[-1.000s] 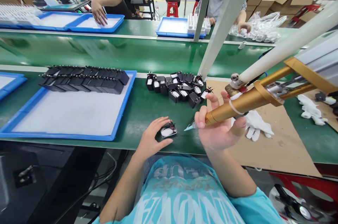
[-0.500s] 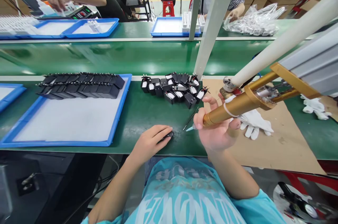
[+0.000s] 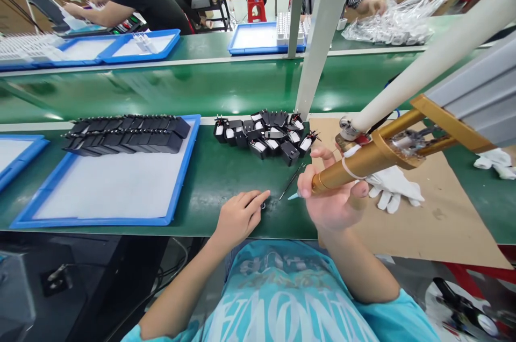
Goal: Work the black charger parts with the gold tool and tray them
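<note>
My left hand rests on the green bench with its fingers bent over a small black part, mostly hidden beneath them. My right hand is wrapped round the lower end of a gold glue dispenser, which slants down from the upper right. Its pale blue nozzle tip points left, apart from the part under my left hand. A thin dark screwdriver-like tool lies between my hands. Beyond it sits a loose cluster of black housings, several with white faces.
To the left, a blue-rimmed tray carries rows of black housings. White gloves lie on a cardboard sheet at right. A grey post rises behind the cluster. Co-workers sit across the bench near trays and a plastic bag.
My left hand has shifted slightly right, its index finger now stretched further over the black part. My right hand stays on the dispenser. The view has turned slightly; co-workers' arms have moved.
</note>
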`<state>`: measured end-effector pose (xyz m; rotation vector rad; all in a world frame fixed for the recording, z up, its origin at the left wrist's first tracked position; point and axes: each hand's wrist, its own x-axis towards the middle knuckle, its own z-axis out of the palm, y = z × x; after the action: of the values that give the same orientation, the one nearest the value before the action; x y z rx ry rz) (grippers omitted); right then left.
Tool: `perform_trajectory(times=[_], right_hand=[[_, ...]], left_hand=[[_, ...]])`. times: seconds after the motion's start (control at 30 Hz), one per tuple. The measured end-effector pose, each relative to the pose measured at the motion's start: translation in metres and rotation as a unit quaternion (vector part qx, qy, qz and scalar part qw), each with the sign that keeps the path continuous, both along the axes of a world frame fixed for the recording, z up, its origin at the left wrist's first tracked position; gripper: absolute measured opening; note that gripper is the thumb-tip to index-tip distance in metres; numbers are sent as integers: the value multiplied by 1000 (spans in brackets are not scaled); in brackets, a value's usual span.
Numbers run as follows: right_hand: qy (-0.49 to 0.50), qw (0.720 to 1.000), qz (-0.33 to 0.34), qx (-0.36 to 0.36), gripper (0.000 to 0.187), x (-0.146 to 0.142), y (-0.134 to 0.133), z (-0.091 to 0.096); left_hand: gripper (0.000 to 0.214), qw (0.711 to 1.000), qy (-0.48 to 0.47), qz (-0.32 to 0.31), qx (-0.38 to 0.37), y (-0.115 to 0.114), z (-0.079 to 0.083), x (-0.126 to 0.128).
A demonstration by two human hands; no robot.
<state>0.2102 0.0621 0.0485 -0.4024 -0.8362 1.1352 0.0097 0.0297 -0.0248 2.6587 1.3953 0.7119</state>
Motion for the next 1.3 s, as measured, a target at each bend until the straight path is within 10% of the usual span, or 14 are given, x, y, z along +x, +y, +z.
perform_trajectory(times=[0.37, 0.57, 0.7, 0.77, 0.93, 1.03, 1.17, 1.3], right_hand=[[-3, 1000, 3, -20, 34, 8, -1, 1], [-6, 1000, -6, -23, 35, 9, -2, -1], [2, 1000, -17, -15, 32, 9, -3, -3], [0, 1000, -22, -14, 33, 11, -3, -4], [-19, 998, -47, -31, 36, 16, -3, -4], [-23, 998, -50, -33, 36, 19, -3, -5], [-25, 997, -62, -40, 40, 20, -3, -6], [-14, 996, -68, -53, 47, 24, -3, -8]], left_hand=[[19, 997, 54, 27, 57, 2, -6, 9], [27, 992, 113, -16, -62, 5, 0, -2], [23, 975, -76, 17, -210, 5, 1, -2], [29, 899, -290, 68, -320, 2, 2, 3], [46, 505, -695, 69, -507, -5, 15, 18], [41, 411, -753, 23, -513, -7, 25, 23], [38, 430, -763, -30, -482, -9, 29, 20], [44, 565, -699, 14, -438, -6, 25, -7]])
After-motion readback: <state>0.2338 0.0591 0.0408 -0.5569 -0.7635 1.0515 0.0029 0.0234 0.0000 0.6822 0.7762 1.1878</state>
